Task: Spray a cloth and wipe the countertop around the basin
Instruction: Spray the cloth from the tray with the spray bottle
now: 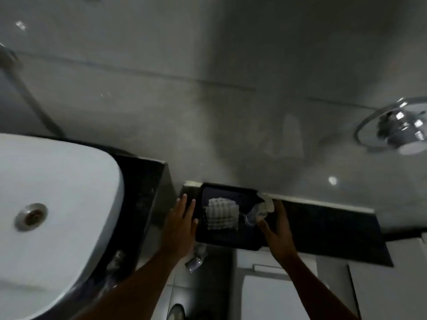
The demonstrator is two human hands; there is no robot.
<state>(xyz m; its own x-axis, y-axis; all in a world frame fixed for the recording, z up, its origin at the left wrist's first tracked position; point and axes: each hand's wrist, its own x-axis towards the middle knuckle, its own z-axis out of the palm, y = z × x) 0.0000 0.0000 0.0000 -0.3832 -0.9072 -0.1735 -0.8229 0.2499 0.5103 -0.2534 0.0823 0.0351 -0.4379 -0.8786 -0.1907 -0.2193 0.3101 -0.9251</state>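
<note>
A white basin [57,204] sits on a black countertop [141,192] at the left. To its right, on a lower black ledge [335,227], lies a black tray [228,241]. The tray holds a folded checked cloth [221,213] and a clear spray bottle [253,217] with a white head, lying on its side. My left hand [182,225] rests against the tray's left edge with its fingers spread. My right hand [276,227] curls at the tray's right edge with thumb and fingers close around the bottle. Blur hides whether it grips the bottle.
A grey tiled wall rises behind the ledge. A chrome ring fixture [392,128] sticks out of the wall at upper right. A white cistern lid [277,294] is below the ledge. A small clear object [194,264] lies low between countertop and cistern.
</note>
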